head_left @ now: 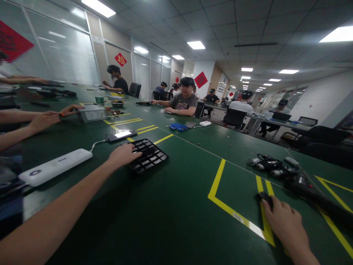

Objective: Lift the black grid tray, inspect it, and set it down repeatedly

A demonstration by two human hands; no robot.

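My left hand lies palm down on the near-left edge of a black grid-shaped plastic tray on the green table; its fingers are spread flat over the grid. My right hand is at the lower right, fingers curled over a small black object that rests on a yellow tape line. A cluster of black and silver parts with cables sits just beyond that hand, and a black rod-like tool runs off to the right.
A white power bank with a cable and a phone lie to the left. Another person's hands work at a grey box. Blue gloves lie mid-table. Seated people line the far side.
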